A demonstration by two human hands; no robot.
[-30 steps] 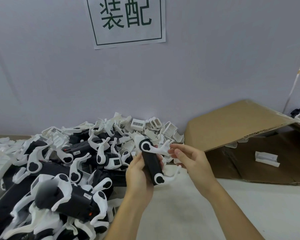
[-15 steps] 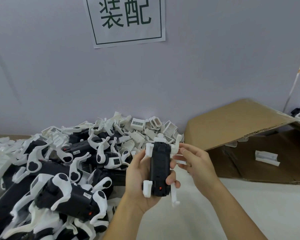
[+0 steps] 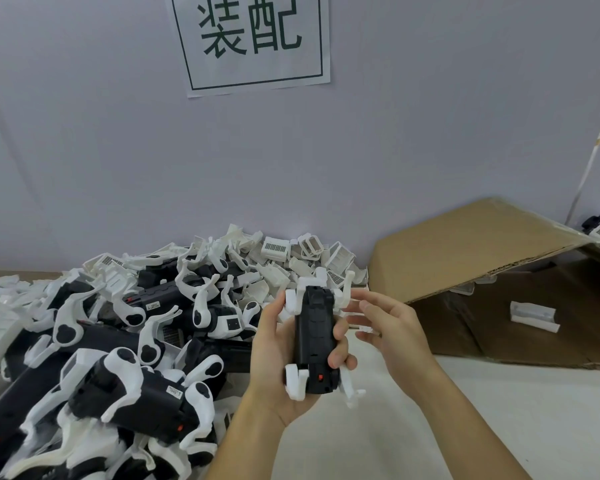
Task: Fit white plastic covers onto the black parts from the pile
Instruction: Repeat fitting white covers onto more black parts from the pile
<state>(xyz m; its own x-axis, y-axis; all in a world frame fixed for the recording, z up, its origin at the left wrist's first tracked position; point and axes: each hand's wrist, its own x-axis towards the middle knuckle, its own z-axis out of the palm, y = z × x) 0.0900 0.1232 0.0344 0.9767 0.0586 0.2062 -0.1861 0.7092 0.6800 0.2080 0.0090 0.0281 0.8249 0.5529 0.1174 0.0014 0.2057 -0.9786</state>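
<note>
The black part [image 3: 315, 341] stands nearly upright in the air above the near edge of the desk [image 3: 499, 410], with white plastic legs jutting from its four corners. The left hand [image 3: 284, 358] grips it round the middle, fingers curled over its right flank. The right hand [image 3: 385, 327] hovers just beside it, fingers loosely spread and holding nothing that I can make out. It looks light and rigid, smooth enough to slip; the thin legs seem the fragile bit, so the solid body is the place to hold. To the left lies the pile [image 3: 118, 341] of black parts and white covers; far right, a cardboard box [image 3: 465, 251] lies tipped open.
</note>
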